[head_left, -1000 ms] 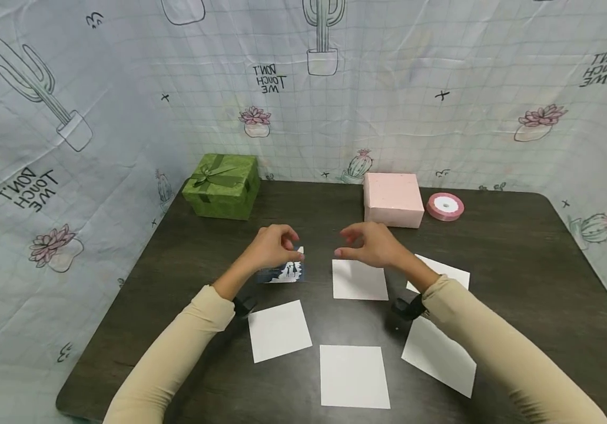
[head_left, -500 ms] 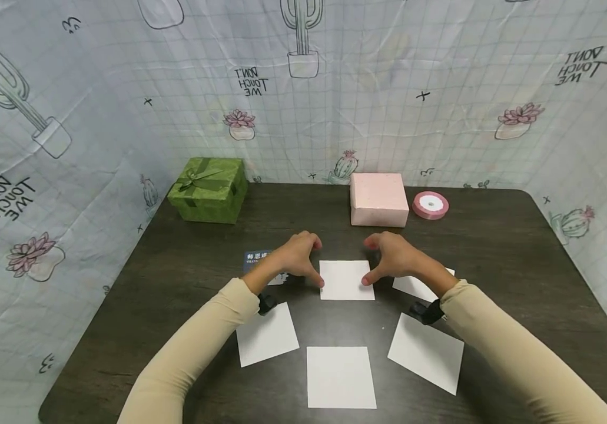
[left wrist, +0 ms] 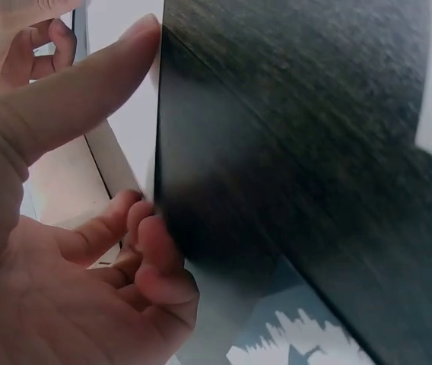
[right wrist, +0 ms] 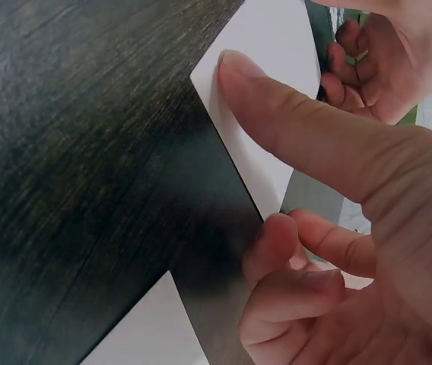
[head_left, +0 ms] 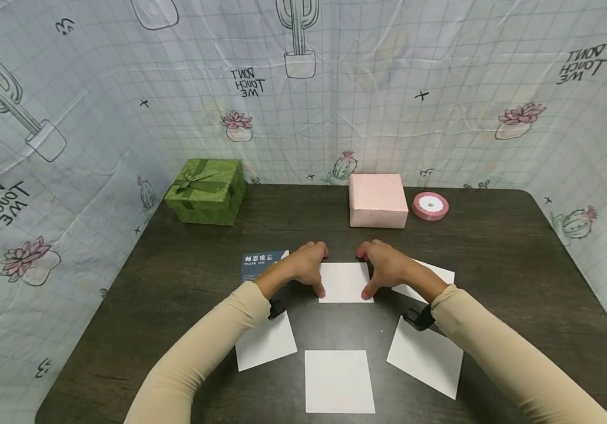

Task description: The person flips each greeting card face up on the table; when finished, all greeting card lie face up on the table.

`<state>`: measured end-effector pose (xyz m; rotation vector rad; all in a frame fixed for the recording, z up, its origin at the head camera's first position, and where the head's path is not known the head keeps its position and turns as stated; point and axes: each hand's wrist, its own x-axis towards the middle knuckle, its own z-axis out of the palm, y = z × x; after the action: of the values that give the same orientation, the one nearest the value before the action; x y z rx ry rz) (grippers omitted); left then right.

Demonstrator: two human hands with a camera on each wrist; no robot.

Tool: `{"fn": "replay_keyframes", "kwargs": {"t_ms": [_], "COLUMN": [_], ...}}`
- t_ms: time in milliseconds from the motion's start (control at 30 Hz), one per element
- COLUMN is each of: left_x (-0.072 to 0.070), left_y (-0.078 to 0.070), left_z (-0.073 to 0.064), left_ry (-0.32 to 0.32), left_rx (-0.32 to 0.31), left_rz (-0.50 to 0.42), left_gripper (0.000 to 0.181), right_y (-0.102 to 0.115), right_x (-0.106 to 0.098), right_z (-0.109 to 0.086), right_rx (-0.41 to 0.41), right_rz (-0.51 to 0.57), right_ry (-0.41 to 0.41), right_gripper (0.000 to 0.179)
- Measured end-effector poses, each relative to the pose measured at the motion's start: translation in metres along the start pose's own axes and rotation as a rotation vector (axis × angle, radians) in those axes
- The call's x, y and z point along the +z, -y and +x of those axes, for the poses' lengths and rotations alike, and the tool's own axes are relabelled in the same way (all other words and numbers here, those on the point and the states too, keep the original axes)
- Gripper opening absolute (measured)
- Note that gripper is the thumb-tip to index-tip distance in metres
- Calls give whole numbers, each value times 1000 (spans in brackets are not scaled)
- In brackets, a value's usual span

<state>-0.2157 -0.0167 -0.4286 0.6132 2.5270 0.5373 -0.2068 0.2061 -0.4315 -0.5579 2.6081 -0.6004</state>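
Observation:
A white square card (head_left: 344, 282) lies on the dark table between my two hands. Over its left edge, my left hand (head_left: 309, 268) has its thumb extended to the near corner, with the fingers bent at the far corner. The left wrist view shows that thumb (left wrist: 102, 87) touching the card's edge. From the other side, my right hand (head_left: 385, 265) rests its thumb (right wrist: 277, 106) on top of the card near the right edge. The right hand's other fingers (right wrist: 277, 243) are bent beside the far corner. Neither hand plainly pinches the card.
A dark blue printed card (head_left: 261, 262) lies partly behind my left wrist. More white cards lie nearer, at left (head_left: 266, 344), centre (head_left: 339, 381) and right (head_left: 427, 356). Along the back stand a green gift box (head_left: 208, 191), a pink box (head_left: 377, 200) and a pink ribbon roll (head_left: 430, 206).
Both hands have moved to the middle white card; the left came rightward from over the blue card. Over the last half second they have come down to its edges. The view has turned slightly right.

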Motion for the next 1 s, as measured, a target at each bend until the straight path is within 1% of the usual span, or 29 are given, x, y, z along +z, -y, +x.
{"fn": "replay_keyframes", "kwargs": {"t_ms": [133,233,300,367,433,467,500,533,567,600,667,700,733,767,833,900,967,1000], "left_x": [-1,-1,-2,-4,-6,-7,-8,-9,-8,-7,-3,0,2,4,7,8,7,6], "left_y": [-2,-2,-1,2,6,9,13,16,19,22,27,28,29,30,31,30,30,29], "left_z": [0,-1,-2,-5,-11,-14,-17,-20,-23,-26,-28,-28,-29,-29,-28,-29,-30,-31], "left_ry": [-9,-23,-59,-121,-196,-221,-224,-211,-184,-140,-23,31,69,94,103,76,48,39], "left_rx": [-13,-17,-7,19,23,16,6,-9,-35,-63,-108,-124,-134,-141,-144,-145,-144,-143], "left_rz": [-1,-5,-24,-76,-195,-279,-390,-510,-635,-765,-984,-1075,-1138,-1187,-1249,-1265,-1257,-1251], "left_gripper": [78,76,75,73,67,63,59,57,53,50,46,44,42,42,43,45,47,49], "right_y": [3,6,9,11,13,13,14,14,14,14,15,15,16,16,16,15,13,11], "right_x": [-2,-3,-5,-6,-6,-5,-4,-2,-1,0,2,3,3,4,4,3,1,0], "right_z": [-1,-2,-3,-5,-7,-8,-9,-10,-11,-12,-14,-14,-15,-16,-18,-20,-24,-26], "right_rx": [-14,-10,3,19,28,30,24,20,15,11,10,11,11,9,3,-2,6,17], "right_rz": [2,-6,-18,-27,-34,-40,-43,-44,-46,-45,-44,-43,-42,-38,-24,-8,38,70], "right_ry": [-4,-33,-63,-100,-138,-157,-173,-187,-200,-209,-228,-235,-244,-252,-269,-300,-329,-327], "right_gripper": [81,76,75,75,77,77,77,77,76,76,76,76,76,76,77,75,66,59]}}
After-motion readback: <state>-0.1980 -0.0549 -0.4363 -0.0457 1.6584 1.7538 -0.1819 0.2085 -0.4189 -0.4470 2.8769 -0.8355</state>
